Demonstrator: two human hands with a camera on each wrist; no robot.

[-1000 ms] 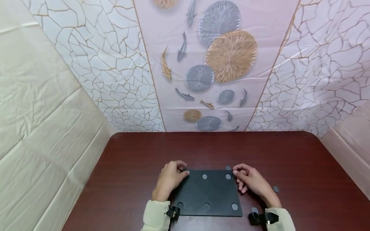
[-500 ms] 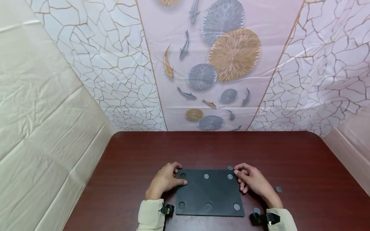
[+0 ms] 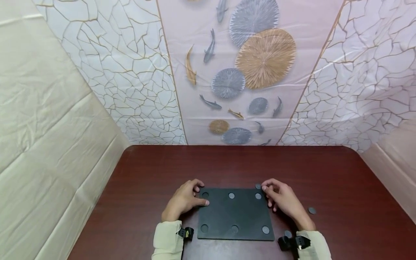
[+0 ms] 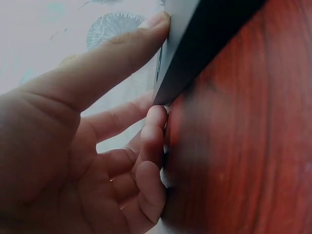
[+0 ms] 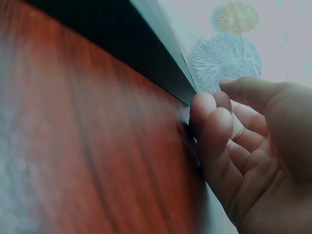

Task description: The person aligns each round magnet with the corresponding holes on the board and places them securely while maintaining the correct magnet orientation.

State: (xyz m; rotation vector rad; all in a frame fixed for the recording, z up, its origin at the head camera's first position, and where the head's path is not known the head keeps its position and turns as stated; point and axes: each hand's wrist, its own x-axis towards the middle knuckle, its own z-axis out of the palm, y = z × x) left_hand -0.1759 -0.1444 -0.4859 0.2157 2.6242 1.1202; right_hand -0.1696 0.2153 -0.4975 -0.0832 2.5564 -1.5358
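Note:
A black rectangular board with round recesses lies flat on the table. Grey discs fill the recesses at top middle, top right and bottom right; the other three show dark. My left hand holds the board's far left corner, thumb on its top face and fingers along its edge. At the far right corner, my right hand rests beside the board, fingers loosely bent. The right wrist view shows nothing between thumb and fingers. A loose grey disc lies just beyond that corner, by the right fingertips.
Another loose disc lies right of the right hand. One more disc sits near the right wrist camera. The brown table ends at a patterned backdrop, with pale cloth at both sides.
My left hand has shifted left and opened wider, its thumb sliding off the top left recess, which shows dark. The right hand stays by the far right corner. The head view has tilted slightly.

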